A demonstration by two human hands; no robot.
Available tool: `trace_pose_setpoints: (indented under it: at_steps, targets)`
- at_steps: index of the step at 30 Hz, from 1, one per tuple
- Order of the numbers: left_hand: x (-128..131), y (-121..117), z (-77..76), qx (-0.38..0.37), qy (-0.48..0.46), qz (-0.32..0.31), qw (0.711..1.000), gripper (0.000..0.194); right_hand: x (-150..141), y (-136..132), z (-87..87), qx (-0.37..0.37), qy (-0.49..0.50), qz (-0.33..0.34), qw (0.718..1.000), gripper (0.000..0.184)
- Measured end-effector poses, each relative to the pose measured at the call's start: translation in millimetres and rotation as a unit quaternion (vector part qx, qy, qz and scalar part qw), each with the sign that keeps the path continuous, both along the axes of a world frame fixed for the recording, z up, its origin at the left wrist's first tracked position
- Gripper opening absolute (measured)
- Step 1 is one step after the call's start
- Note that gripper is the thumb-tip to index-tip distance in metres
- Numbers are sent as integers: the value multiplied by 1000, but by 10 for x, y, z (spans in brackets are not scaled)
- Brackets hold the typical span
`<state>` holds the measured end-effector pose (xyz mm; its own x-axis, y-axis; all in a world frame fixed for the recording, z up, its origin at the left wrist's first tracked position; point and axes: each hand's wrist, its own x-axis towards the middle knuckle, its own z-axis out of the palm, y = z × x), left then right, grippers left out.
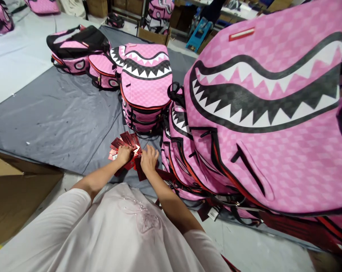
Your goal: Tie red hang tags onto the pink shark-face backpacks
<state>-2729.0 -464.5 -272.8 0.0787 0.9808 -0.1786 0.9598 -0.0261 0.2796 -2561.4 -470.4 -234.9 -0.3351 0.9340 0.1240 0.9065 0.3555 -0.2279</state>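
Note:
A fanned pile of dark red hang tags (127, 138) lies on the grey sheet, close to my body. My left hand (125, 154) is closed on tags at the middle of the pile, its fingers pointing right. Just to its right, my right hand (150, 158) has bent fingers pinched at the pile's edge, apparently on a tag; the thumb side is partly hidden. More red tags stick out below both hands. Right beyond the tags stands a pink checkered backpack (148, 88) with a shark-mouth print.
At my right a row of pink backpacks leans together, a large backpack (261, 151) nearest. Further left lie a backpack with black straps (80, 49) and a smaller pink bag (103, 71). A cardboard box (18, 200) is at lower left; a blue stool (199, 34) stands behind.

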Motion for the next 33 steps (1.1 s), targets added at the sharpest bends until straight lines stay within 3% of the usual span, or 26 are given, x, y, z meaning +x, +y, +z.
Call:
trace_pose_setpoints:
  at_steps: [3, 6, 11, 18, 26, 29, 33]
  targets:
    - [13, 44, 30, -3, -8, -17, 1000, 22, -105, 69, -50, 24, -18, 19, 999, 31]
    - [2, 68, 120, 0, -19, -53, 998, 19, -176, 124, -124, -6, -35, 60, 998, 31]
    - [-148, 102, 260, 64, -7, -138, 988, 26, -128, 187, -209, -51, -64, 32, 996, 33]
    - [-406, 151, 300, 37, -15, -94, 995, 21, -19, 208, -308, -62, -47, -11, 997, 28]
    - [-207, 150, 237, 21, -81, -127, 988, 16, -19, 158, -319, -69, -17, -8, 997, 17]
    - [-187, 182, 195, 21, -140, -63, 988, 13, -49, 126, -297, -62, -5, -14, 998, 20]
    - [-282, 265, 105, 54, -170, 105, 978, 22, -60, 133, -278, -73, -11, -44, 996, 23]
